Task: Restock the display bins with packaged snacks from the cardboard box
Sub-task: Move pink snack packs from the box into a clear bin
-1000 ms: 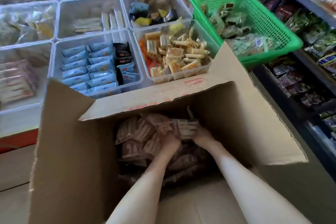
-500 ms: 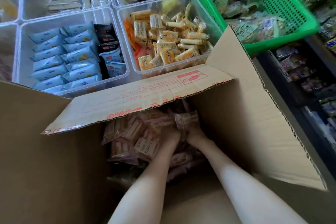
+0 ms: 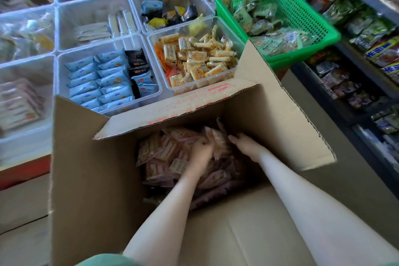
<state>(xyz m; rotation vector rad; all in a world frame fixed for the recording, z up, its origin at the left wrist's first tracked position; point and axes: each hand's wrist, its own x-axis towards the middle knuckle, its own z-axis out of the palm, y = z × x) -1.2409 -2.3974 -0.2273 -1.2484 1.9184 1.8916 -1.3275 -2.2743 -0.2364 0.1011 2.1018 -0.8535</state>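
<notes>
The open cardboard box (image 3: 90, 168) stands in front of me, with a heap of pinkish snack packets (image 3: 159, 153) at its bottom. Both my arms reach down into it. My left hand (image 3: 201, 148) grips a bunch of the packets (image 3: 217, 140), fingers curled into them. My right hand (image 3: 245, 144) lies against the right side of that bunch with its fingers stretched toward it. Beyond the box are the clear display bins: one (image 3: 157, 93) holds blue packets, another (image 3: 235, 34) holds yellow ones.
A green plastic basket (image 3: 302, 4) with green-labelled packets sits at the back right, just past the box's raised right flap (image 3: 287, 119). More clear bins (image 3: 64, 15) fill the back and left. Store shelves (image 3: 367, 54) of packaged goods line the right side.
My view has lifted and pulled back, so more bins and the basket show. My hands have stayed in the box, and my right hand has shifted a little to the right of the left.
</notes>
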